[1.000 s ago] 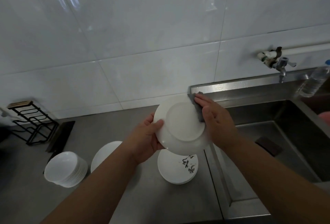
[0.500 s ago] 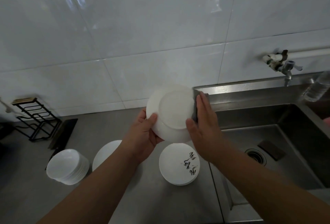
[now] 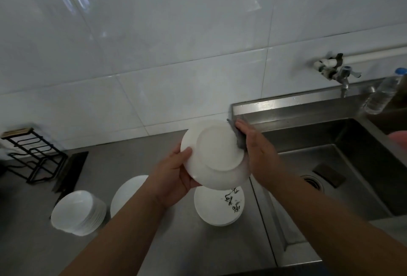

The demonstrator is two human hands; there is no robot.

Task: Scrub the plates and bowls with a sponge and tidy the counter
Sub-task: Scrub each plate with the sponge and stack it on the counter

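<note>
Lowered slightly: left hand (image 3: 174, 176) grips glossy round plate (image 3: 217, 154), right hand (image 3: 259, 154) flat-presses grey sponge (image 3: 236, 135) on its rim, above stacked plates (image 3: 218, 207).

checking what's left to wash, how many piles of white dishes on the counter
3: a bowl stack far left, plates half hidden by the left arm, and a black-marked stack below the held plate. More may be hidden.

The raised plate (image 3: 217, 154) is plain white, the sponge (image 3: 237, 138) against it grey. The stack's top plate (image 3: 211, 206) is white with black brush marks. Bowls (image 3: 77, 212) white, rack (image 3: 33, 159) black, bottle cap (image 3: 400, 70) blue, counter (image 3: 198, 249) dull grey
</note>
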